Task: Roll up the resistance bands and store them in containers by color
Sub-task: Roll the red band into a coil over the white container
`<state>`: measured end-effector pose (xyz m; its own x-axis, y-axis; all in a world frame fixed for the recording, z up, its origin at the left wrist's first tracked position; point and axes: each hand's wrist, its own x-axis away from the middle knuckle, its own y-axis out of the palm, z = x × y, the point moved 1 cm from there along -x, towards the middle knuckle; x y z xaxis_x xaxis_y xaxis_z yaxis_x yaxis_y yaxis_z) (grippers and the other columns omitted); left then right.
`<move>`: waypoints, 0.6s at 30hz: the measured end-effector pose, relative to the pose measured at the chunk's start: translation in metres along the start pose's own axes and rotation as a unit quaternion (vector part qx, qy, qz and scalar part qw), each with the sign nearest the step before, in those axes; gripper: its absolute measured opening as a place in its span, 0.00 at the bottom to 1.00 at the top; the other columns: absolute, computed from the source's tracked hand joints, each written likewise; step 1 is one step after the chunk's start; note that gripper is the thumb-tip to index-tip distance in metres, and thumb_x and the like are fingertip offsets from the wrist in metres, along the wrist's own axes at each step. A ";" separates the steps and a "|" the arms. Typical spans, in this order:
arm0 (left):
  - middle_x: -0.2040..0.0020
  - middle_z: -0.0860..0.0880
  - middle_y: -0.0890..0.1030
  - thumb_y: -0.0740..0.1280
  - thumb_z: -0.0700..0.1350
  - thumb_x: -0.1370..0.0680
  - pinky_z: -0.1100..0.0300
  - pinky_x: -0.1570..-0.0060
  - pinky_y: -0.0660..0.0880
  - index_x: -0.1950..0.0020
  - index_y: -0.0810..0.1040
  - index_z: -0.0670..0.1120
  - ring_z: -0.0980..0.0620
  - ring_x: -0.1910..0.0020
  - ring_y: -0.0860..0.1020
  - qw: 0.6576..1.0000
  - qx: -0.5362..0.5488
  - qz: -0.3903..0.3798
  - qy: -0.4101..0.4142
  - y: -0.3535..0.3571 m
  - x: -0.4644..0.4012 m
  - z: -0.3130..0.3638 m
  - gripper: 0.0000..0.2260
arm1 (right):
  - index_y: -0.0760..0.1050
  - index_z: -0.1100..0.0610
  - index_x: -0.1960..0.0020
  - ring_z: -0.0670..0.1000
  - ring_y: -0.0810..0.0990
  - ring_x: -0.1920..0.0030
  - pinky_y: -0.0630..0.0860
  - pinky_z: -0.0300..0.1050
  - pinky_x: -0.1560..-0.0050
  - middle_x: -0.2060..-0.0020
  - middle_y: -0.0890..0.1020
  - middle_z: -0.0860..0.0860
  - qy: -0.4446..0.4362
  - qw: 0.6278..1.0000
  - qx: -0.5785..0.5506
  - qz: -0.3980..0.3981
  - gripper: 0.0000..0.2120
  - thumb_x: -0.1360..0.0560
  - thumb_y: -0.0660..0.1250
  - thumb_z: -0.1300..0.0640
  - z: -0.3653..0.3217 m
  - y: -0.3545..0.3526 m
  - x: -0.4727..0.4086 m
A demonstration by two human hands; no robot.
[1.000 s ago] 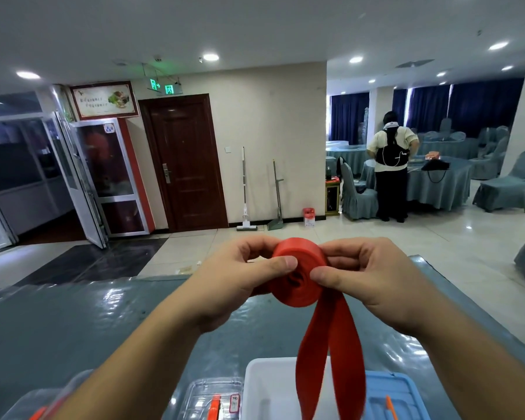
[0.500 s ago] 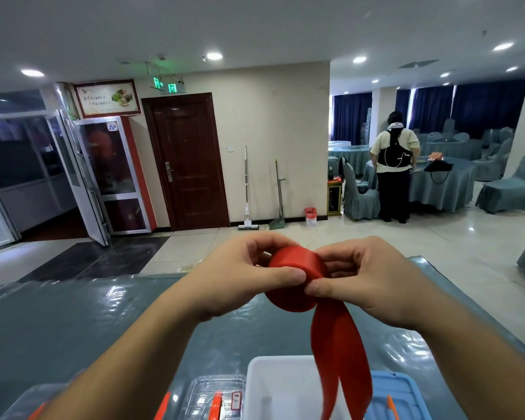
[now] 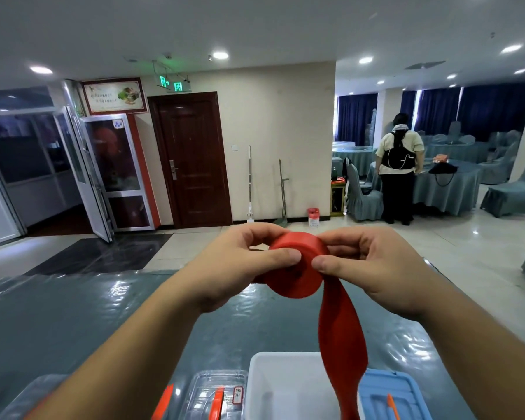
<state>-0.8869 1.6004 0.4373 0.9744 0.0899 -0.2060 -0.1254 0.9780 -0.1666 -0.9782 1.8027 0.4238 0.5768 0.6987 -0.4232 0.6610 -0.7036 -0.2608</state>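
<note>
Red band (image 3: 297, 268) mid-frame, mostly coiled, roll axis pointing toward camera; loose tail (image 3: 341, 344) hangs lower right over white bin (image 3: 264, 377). Left hand (image 3: 240, 265) pinches roll's left side, right hand (image 3: 373, 268) its right, nearer the tail.

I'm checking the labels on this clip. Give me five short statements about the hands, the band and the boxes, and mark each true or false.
1. Both the left hand and the right hand grip the red band. True.
2. The band is fully rolled. False: a loose tail hangs below the roll.
3. The roll lies on the table. False: it is held above it.
4. A white container sits below the hands. True.
5. The blue lid lies left of the white container. False: it lies right.
</note>
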 end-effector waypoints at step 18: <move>0.48 0.40 0.87 0.80 0.46 0.31 0.55 0.47 0.83 0.43 0.86 0.45 0.41 0.47 0.86 1.000 -0.006 -0.012 0.010 0.005 -0.003 -0.007 0.17 | 0.86 0.51 0.42 0.52 0.88 0.45 0.82 0.38 0.48 0.48 0.89 0.53 0.031 0.998 -0.045 0.013 0.15 0.29 0.77 0.56 0.003 -0.004 0.005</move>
<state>-0.8915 1.6034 0.4301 0.9731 0.0618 -0.2219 -0.1039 0.9776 -0.1830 -0.9796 1.8084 0.4196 0.6210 0.6888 -0.3740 0.6842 -0.7092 -0.1699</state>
